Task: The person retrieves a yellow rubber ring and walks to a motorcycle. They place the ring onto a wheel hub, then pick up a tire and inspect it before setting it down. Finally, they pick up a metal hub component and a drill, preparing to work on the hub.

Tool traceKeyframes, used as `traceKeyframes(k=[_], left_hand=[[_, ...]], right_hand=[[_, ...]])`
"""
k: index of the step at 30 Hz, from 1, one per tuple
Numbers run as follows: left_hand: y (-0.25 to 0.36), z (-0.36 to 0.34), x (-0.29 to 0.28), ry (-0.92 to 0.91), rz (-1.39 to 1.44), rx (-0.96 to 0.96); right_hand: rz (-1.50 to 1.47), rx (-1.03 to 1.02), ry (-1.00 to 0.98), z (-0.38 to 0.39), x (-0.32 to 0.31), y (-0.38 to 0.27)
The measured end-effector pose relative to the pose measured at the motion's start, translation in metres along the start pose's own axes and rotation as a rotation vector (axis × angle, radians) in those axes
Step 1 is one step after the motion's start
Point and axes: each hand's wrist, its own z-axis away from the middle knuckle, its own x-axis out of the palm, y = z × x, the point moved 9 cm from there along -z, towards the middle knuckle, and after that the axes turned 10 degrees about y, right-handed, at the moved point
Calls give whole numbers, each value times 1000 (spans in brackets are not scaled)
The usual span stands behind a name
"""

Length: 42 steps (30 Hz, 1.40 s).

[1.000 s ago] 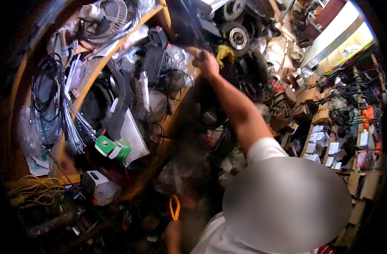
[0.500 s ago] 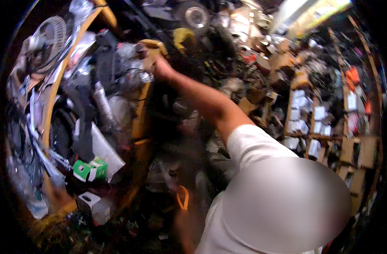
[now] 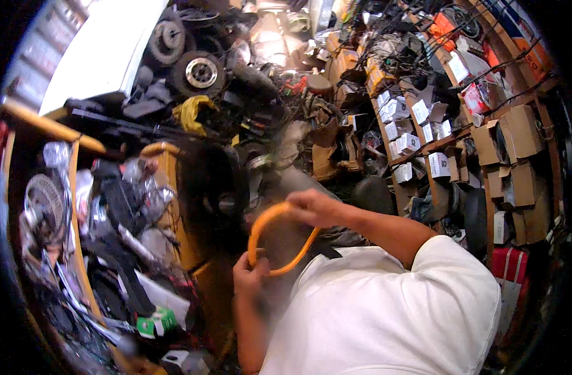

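An orange loop (image 3: 256, 237), like a thick band or tube, is stretched into a ring in front of my white shirt (image 3: 386, 306). My left hand (image 3: 249, 275) grips its lower left side with fingers closed. At the upper right of the ring, my right hand (image 3: 312, 208) is closed on it too. The exact kind of loop is not plain to see. Both hands are well apart from the shelves.
On the left, a yellow-framed shelf (image 3: 79, 231) holds plastic-wrapped parts and a green-and-white box (image 3: 156, 322). Wheels (image 3: 199, 73) and a yellow cloth (image 3: 195, 115) lie beyond. Wooden shelving with small white boxes (image 3: 406, 144) and cardboard boxes (image 3: 520, 134) runs along the right.
My right hand has come back from the yellow-framed shelf and taken hold of the orange loop. The left hand has raised the loop, which is now spread wide. The view has shifted.
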Motion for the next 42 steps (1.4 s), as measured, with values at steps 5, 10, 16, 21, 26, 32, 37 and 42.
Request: traceKeyframes(k=[5, 10, 16, 21, 26, 32, 37, 42], left_hand=[[26, -98, 43, 47, 339, -9], [106, -262, 125, 108, 776, -49], [199, -472, 246, 145, 366, -92], [304, -569, 328, 71, 279, -210], [408, -633, 426, -164, 703, -465], [522, -807, 466, -242, 739, -280], [579, -964, 524, -297, 669, -269], [618, -1165, 583, -178, 394, -235]], right_hand=[[-585, 410, 333, -53, -119, 67], [-582, 385, 333, -147, -230, 160], [-1076, 660, 644, -289, -338, 317], [-948, 842, 450, -400, -401, 344], [-1228, 905, 117, -516, -493, 294], [-1203, 442, 503, -650, -689, 302], [-520, 516, 642, -803, -759, 382], [-377, 567, 762, -1024, -827, 475]])
